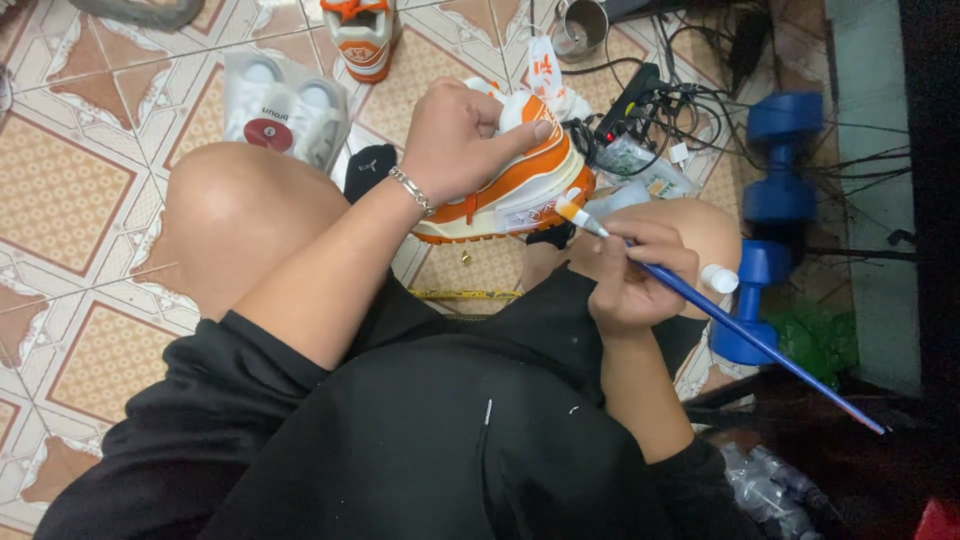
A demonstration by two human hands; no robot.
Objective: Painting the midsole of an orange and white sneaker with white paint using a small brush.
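Right hand [630, 280]: fingers pinched blue paintbrush [720, 315], tip at sneaker sole.
Left hand [460, 140]: fingers wrapped around orange-white sneaker [525, 190], thumb pressed on top.

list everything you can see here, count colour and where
sneaker: 1, orange and white, held on its side above the knees
paintbrush: 1, blue handle, tip at the sneaker's sole
second sneaker: 1, orange and white, top centre on floor
dumbbells: 2, blue, right
power strip: 1, black, with cables, top right
metal cup: 1, silver, top
plastic tray: 1, clear, upper left
left hand: grips the sneaker
right hand: holds the paintbrush
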